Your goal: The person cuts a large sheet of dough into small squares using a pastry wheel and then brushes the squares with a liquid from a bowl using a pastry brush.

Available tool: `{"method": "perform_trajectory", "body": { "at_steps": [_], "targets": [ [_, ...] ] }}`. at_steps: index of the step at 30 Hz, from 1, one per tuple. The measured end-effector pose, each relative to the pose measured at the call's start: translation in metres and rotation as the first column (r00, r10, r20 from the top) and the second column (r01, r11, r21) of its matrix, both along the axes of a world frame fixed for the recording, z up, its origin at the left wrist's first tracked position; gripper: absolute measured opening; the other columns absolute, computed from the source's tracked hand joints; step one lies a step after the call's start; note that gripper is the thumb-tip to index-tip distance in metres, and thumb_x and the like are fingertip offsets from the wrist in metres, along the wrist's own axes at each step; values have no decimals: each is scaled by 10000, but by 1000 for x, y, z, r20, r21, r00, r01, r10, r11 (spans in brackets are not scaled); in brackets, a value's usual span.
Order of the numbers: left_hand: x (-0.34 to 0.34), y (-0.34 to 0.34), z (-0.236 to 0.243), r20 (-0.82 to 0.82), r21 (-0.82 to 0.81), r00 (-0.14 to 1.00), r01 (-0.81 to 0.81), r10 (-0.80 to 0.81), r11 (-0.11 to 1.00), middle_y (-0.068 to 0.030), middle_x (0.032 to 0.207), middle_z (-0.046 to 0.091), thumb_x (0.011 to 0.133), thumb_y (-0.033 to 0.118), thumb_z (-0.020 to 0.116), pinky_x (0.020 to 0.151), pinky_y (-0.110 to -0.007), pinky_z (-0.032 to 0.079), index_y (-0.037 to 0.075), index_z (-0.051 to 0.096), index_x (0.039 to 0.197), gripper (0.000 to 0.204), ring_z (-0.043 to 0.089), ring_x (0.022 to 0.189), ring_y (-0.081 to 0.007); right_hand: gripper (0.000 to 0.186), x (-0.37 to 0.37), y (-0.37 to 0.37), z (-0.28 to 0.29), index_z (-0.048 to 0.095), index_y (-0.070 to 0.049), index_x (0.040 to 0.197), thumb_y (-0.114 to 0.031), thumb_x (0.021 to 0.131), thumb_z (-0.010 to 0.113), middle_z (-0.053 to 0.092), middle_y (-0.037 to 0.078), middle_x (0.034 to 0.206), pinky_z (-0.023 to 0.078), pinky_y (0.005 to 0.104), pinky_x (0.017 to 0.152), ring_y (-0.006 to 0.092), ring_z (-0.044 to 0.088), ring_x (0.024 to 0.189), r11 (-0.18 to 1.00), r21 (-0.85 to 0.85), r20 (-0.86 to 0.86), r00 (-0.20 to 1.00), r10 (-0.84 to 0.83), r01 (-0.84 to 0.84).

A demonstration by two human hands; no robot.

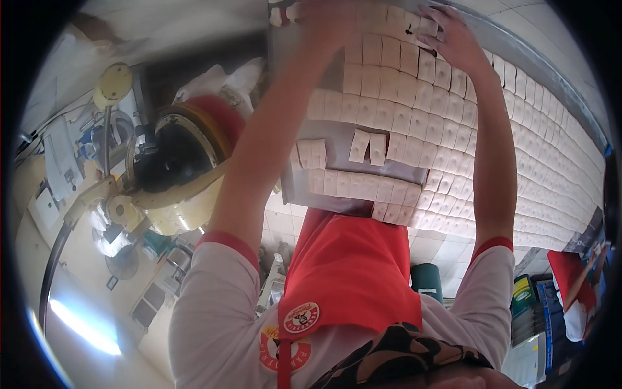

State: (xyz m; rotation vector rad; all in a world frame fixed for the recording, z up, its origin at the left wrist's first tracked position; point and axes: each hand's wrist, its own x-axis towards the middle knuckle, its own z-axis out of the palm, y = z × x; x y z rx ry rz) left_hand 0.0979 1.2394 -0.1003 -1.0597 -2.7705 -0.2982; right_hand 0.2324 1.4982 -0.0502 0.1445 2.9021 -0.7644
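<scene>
Rows of pale, flat, rectangular dough pieces [447, 133] cover a grey metal table [324, 133], many with a small dent in the middle. At the far edge, my right hand [457, 40] curls its fingers and thumb around one dough piece [426, 26] at the end of a row. My left hand [327, 16] reaches to the far left of the rows and is smeared by motion, so its fingers cannot be made out. Just beyond it are a few loose dough pieces [277, 16]. Nearer me, two dough pieces [368, 146] sit slightly apart from the others.
A cream-coloured mixer [175, 211] with a dark round bowl opening stands close on my left. A green bin [426, 282] is below the table's near edge. At the far right, another person [576, 292] in red and white is partly visible beside stacked crates [547, 311].
</scene>
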Motion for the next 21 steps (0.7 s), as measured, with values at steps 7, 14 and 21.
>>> {"method": "perform_trajectory", "body": {
  "at_steps": [7, 14, 21],
  "targets": [
    [-24, -52, 11, -51, 188, 969, -230, 243, 955, -155, 1336, 574, 828, 367, 770, 990, -537, 484, 103, 647, 1251, 514, 539, 1230, -410, 631, 16, -33, -2, 535, -43, 1438, -377, 927, 698, 511, 260, 1464, 373, 525, 1158, 419, 440, 1392, 996, -70, -163, 985, -63, 52],
    [-11, -46, 25, -41, -129, 917, -399, 397, 908, -134, 1163, 693, 864, 429, 763, 977, -457, 529, 58, 648, 1260, 555, 621, 1166, -326, 667, -84, -94, -13, 471, 42, 1452, -300, 917, 675, 500, 264, 1480, 339, 573, 1173, 419, 442, 1402, 991, 74, -102, 987, 120, -113],
    [23, -96, 18, 286, 51, 885, -397, 368, 916, -209, 1115, 657, 793, 426, 798, 962, -463, 523, 58, 655, 1221, 582, 606, 1120, -408, 495, -112, -148, -15, 599, 31, 1287, -193, 855, 688, 614, 229, 1329, 411, 569, 1129, 368, 534, 1331, 982, 138, -28, 991, 133, -128]
  ]
}}
